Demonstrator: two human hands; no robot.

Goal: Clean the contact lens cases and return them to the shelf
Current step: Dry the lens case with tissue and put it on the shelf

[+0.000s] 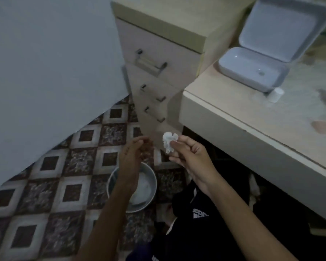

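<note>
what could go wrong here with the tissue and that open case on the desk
1. The right hand only pinches the crumpled tissue at its edge; it could drop to the floor beside the bin.
2. The open case and the small white cap beside it sit near the desk edge, so a bump might knock them off.

The one camera sits on my head, looking steeply down and forward, close over my forearms, onto the tiled floor [51,166], with the tabletop [252,117] edge at right.
</note>
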